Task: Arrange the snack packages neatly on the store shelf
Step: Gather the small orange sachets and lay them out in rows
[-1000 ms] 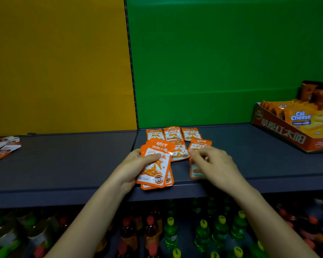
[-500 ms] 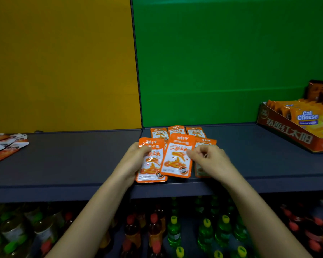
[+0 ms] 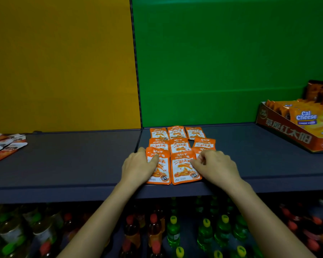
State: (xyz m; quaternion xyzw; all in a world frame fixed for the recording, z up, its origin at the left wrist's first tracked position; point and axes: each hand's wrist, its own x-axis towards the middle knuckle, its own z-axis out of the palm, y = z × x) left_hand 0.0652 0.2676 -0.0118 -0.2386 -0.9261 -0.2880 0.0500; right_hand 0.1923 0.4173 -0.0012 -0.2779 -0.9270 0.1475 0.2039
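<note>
On the dark shelf in front of me, a few loose packets lie in a heap at the far left, below the yellow panel. Near the middle, my left hand holds the front-left packet by its left edge, thumb laid across its face. That packet is part of a block of orange snack packets lying flat in three rows of three, starting at the foot of the green panel and reaching the shelf's front lip, each row overlapping the one behind it. Just beside the front-left packet lies the front-middle packet, slightly tilted. My right hand rests with curled fingers at that packet's right edge; whether it pinches the edge or only presses on it, I cannot tell. The hand covers most of the front-right packet. Well apart, at the far right, a tilted cardboard box holds yellow cheese wafer bags. On the level below the shelf stand rows of bottles with red, yellow and green caps.
</note>
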